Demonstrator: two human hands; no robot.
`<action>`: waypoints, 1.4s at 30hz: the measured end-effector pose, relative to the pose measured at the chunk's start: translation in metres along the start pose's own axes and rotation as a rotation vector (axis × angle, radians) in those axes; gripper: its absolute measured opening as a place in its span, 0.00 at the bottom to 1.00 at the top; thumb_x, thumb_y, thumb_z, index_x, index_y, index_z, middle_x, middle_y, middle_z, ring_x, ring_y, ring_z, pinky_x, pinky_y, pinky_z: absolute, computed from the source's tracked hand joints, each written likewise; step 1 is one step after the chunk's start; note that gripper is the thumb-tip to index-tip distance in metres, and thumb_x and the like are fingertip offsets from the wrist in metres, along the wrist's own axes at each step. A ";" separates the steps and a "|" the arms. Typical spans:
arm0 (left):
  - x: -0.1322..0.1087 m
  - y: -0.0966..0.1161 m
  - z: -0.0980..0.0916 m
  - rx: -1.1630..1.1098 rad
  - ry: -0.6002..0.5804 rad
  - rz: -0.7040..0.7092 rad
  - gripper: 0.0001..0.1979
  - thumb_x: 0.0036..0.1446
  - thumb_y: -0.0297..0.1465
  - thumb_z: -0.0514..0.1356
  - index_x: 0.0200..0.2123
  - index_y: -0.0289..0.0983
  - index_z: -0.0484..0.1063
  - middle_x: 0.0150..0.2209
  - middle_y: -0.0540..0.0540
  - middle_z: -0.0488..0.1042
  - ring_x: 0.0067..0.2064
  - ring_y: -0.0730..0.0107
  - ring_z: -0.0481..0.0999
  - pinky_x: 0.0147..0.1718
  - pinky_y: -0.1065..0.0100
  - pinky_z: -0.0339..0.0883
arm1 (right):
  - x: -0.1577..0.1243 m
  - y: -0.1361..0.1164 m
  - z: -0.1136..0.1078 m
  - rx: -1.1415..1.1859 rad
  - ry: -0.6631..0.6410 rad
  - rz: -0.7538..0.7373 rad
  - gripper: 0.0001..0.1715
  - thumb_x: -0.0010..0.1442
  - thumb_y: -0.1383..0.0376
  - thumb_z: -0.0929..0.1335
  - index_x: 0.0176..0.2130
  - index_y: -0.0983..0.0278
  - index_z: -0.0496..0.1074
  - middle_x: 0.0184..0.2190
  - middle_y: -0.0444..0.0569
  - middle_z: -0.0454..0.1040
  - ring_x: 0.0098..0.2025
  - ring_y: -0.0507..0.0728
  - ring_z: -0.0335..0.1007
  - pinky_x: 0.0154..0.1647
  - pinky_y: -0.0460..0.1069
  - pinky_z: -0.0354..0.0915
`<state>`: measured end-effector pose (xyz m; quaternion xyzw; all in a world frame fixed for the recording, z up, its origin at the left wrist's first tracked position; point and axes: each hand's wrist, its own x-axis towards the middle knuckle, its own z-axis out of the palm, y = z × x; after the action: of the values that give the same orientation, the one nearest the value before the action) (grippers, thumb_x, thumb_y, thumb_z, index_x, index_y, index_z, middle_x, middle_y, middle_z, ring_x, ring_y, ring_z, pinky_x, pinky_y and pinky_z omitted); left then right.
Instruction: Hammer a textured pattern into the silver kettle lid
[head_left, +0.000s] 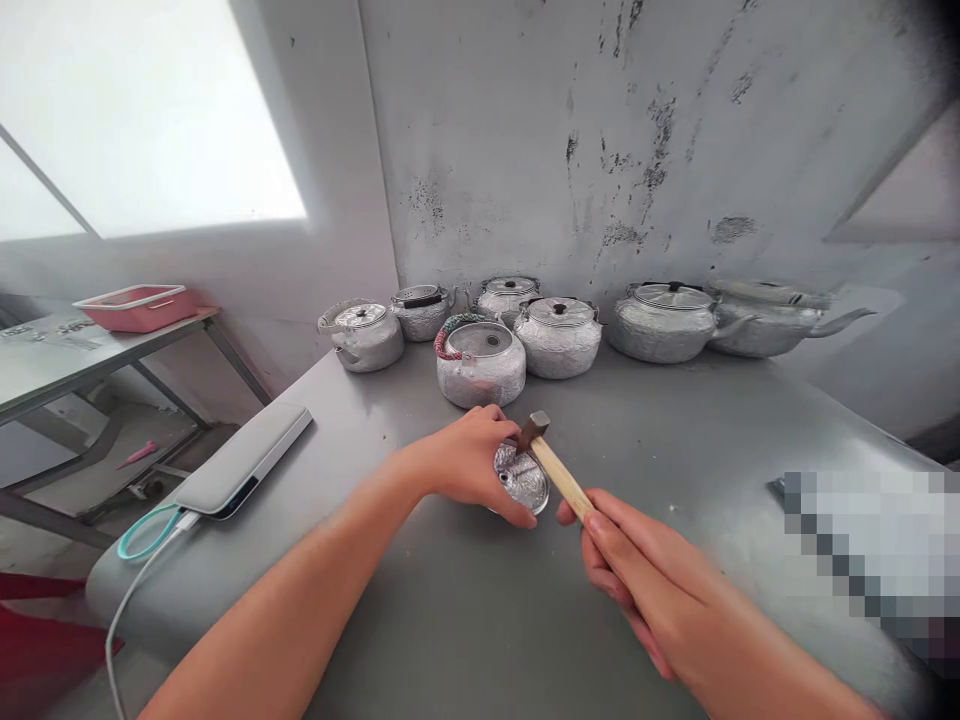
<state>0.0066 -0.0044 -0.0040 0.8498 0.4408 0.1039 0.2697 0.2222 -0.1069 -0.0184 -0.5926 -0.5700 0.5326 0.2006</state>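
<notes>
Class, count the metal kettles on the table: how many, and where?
7: leftmost kettle, kettle just beside it, front kettle, rear-middle kettle, middle-right kettle, second-from-right kettle, rightmost kettle. Others could be hidden behind.

Across the centre and bottom of the frame, smooth grey tabletop (420,620), rounded at its lower-left corner. Along its far side, left of centre: pale-handled kettle (367,345) with lid on, then small kettle (422,320) with black handle. At mid-frame, open kettle (480,380) with red-and-green wrapped handle, beside dark-knobbed kettle (559,345); just behind these, rear kettle (508,298). Right of centre, wide kettle (664,335) next to far-right kettle (772,330), both with spouts toward the right edge. At left, pale slab-shaped device (247,460) with white cable (142,577) and turquoise loop (124,545). At lower right, pixelated object (885,560). Near the centre, dimpled metal disc (523,482), unclear whether touching the tabletop.
</notes>
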 end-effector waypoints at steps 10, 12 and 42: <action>0.001 0.000 0.000 -0.005 -0.007 -0.004 0.35 0.36 0.53 0.73 0.46 0.44 0.73 0.46 0.46 0.65 0.49 0.54 0.71 0.46 0.61 0.70 | 0.002 -0.001 -0.001 0.025 -0.015 0.042 0.22 0.74 0.51 0.51 0.31 0.57 0.54 0.25 0.36 0.52 0.20 0.50 0.42 0.16 0.45 0.48; 0.001 0.000 0.000 -0.006 -0.007 -0.002 0.34 0.36 0.53 0.73 0.44 0.43 0.73 0.46 0.46 0.65 0.49 0.55 0.71 0.45 0.61 0.70 | 0.002 -0.004 -0.001 0.023 -0.034 0.050 0.23 0.73 0.50 0.51 0.30 0.57 0.54 0.24 0.36 0.51 0.20 0.50 0.41 0.16 0.45 0.48; 0.000 0.002 -0.001 -0.018 0.002 0.002 0.29 0.36 0.51 0.74 0.38 0.42 0.71 0.44 0.48 0.65 0.45 0.59 0.71 0.42 0.63 0.70 | 0.004 -0.003 -0.001 0.039 -0.089 0.060 0.23 0.73 0.50 0.50 0.39 0.57 0.64 0.23 0.33 0.54 0.14 0.46 0.44 0.13 0.43 0.48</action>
<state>0.0072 -0.0050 -0.0019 0.8477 0.4393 0.1088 0.2769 0.2211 -0.1025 -0.0174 -0.5812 -0.5496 0.5753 0.1706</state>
